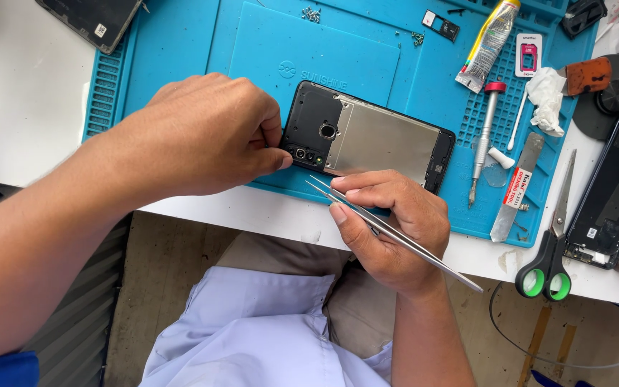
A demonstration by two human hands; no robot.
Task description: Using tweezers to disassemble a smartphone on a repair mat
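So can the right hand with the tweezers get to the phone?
Probably yes: the right hand holds the tweezers, their tips just short of the opened phone, with nothing between. The left hand pinches its far corner.

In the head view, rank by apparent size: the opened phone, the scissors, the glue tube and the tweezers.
1. opened phone
2. tweezers, long but thin, and nearer the camera, so unsure against the scissors
3. scissors
4. glue tube

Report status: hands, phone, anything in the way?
Left hand pinching the opened phone at its camera corner. Right hand grips tweezers, tips beside phone edge. Nothing blocking.
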